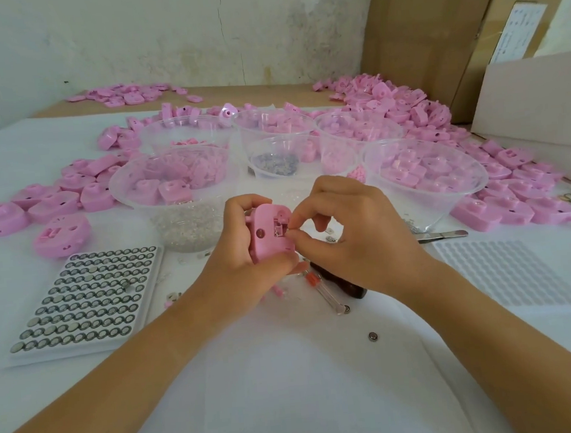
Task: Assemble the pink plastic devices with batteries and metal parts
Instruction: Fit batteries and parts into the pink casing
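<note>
While thumb and forefinger of the right hand (358,241) pinch at the rim of the open bay, whatever sits between them is too small to make out, and the other fingers curl loosely above. The left hand (242,254) grips the pink device (267,231) from the left, fingers curled round its back, thumb pressed along its lower edge, holding it up on edge at centre frame, just above the white table cover (290,386). Look at that device: a glossy, rounded pink shell, a dark round spot on its face, a cut-out bay at its upper right with a glint of metal inside. Just below the hands lies a clear-handled tool (327,293). One loose button cell (373,336) rests lower right of centre. At lower left, the battery tray (85,300) shows rows of silver cells. At right, a white tray (510,267), with tweezers (446,235) above it. Behind the hands stand clear bowls (472,181) of parts, ringed by heaps of pink shells (405,104).
</note>
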A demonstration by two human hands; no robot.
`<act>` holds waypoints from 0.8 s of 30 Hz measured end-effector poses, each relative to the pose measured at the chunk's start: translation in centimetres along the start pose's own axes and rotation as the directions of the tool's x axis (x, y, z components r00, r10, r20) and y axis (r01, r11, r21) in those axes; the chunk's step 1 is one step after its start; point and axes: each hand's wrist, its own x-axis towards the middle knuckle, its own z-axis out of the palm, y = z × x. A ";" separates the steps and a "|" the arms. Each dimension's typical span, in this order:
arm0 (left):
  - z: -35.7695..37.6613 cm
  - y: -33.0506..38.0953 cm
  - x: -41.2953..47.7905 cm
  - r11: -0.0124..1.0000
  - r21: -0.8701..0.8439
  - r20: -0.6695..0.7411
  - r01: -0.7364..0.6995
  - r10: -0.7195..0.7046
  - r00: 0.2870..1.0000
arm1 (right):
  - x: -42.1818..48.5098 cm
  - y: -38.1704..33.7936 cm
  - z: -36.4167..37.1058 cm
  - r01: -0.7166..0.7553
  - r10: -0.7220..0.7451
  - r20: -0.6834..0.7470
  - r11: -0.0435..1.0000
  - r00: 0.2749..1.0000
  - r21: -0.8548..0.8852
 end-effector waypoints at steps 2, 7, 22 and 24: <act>0.0 0.0 -0.1 1.000 0.013 0.012 -0.009 0.009 1.000 | 0.0 -0.1 0.0 0.043 -0.044 -0.022 0.998 0.999 -0.049; 0.1 0.2 -0.2 0.999 0.030 0.029 -0.015 0.014 0.999 | 0.0 -0.2 0.1 0.129 -0.137 -0.053 0.983 0.989 -0.132; 0.1 0.2 -0.2 0.998 0.052 -0.011 0.023 -0.023 1.000 | 0.6 0.7 -1.9 0.048 -0.062 0.126 0.993 0.990 0.111; 0.1 0.3 -0.2 0.998 0.052 -0.008 0.023 -0.023 1.000 | 0.7 1.3 -2.9 -0.060 0.021 0.231 0.985 0.973 0.163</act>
